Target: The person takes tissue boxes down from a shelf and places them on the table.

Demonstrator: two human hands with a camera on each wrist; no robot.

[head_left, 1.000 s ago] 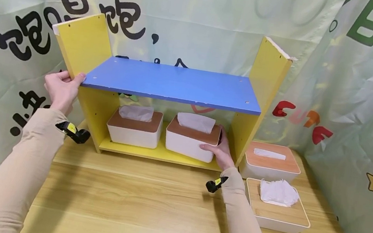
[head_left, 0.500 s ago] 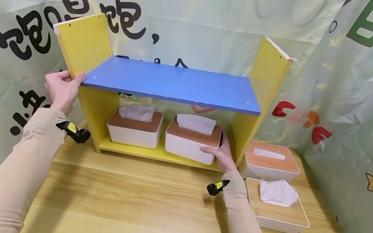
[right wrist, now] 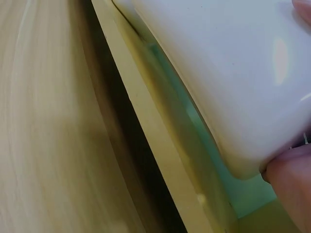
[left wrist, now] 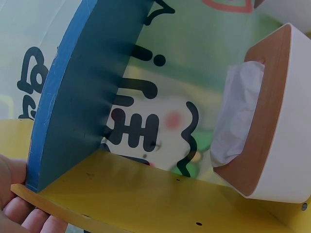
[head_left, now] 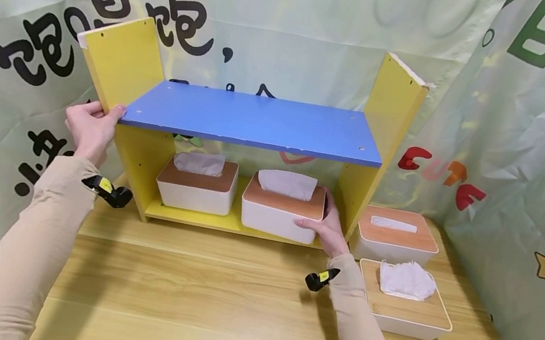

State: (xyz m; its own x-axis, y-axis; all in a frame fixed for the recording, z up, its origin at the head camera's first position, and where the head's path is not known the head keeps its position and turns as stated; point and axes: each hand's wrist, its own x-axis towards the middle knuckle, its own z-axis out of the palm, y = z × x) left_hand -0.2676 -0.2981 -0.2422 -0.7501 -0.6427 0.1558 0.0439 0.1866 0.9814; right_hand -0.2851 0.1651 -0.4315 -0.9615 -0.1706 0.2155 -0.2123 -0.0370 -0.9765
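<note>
On the lower level of a yellow and blue shelf (head_left: 253,121) are two white tissue boxes with brown lids. My right hand (head_left: 327,224) grips the right-hand tissue box (head_left: 278,217) at its right end, thumb on the front face. That box sits slightly askew, its right front corner toward me. In the right wrist view, the underside edge of the white box (right wrist: 218,87) shows a gap above the shelf's front edge. The left-hand tissue box (head_left: 195,198) stands apart from it. My left hand (head_left: 92,130) holds the yellow side panel, thumb by the blue board's corner.
Two more tissue boxes stand on the wooden table (head_left: 212,301) right of the shelf: a back one (head_left: 394,251) close to the side panel and a front one (head_left: 409,328). A printed cloth backdrop (head_left: 294,16) hangs behind and at both sides.
My right hand has shifted slightly right and toward me, and the right-hand tissue box has come the same way with it. The left hand stays on the shelf's side panel.
</note>
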